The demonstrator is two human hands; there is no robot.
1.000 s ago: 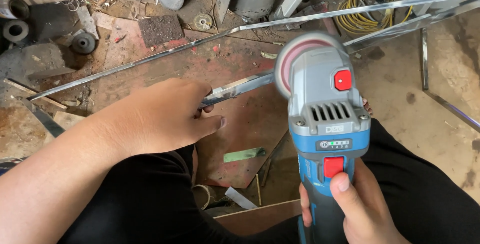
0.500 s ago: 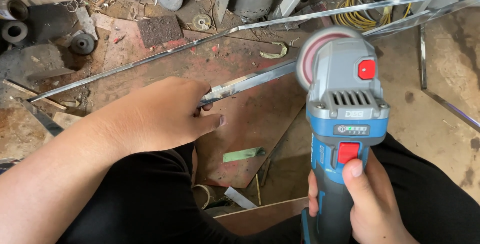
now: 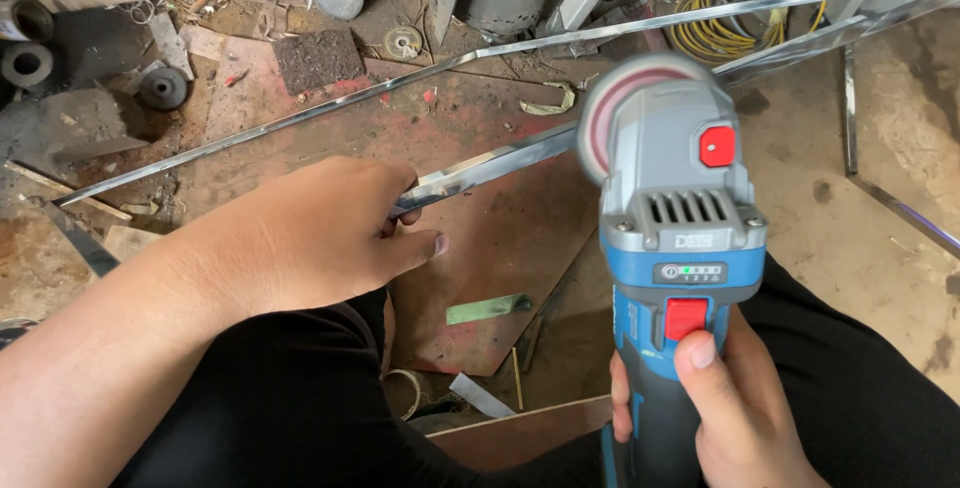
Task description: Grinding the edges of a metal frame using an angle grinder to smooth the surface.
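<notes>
From the head camera, your left hand (image 3: 300, 238) lies palm down over the near end of the strip (image 3: 490, 166), fingers (image 3: 415, 245) curled shut around it; the exact grip underneath is hidden. The strip is a narrow, flat, mirror-bright metal bar that runs from your hand up and to the right, its surface catching pale reflections, and passes behind the disc (image 3: 610, 123).

Your right hand (image 3: 725, 413) is wrapped tight round the handle of the grinder (image 3: 680, 248), thumb resting on its red switch. The grinder has a blue body with a grey head, a red button on top and a reddish round disc at the far end, which meets the strip about mid-length.

A second bright bar (image 3: 300, 118) lies farther off, running across the rusty red plate (image 3: 480, 248) on the floor. A yellow cable (image 3: 720, 33) is coiled at far right.
</notes>
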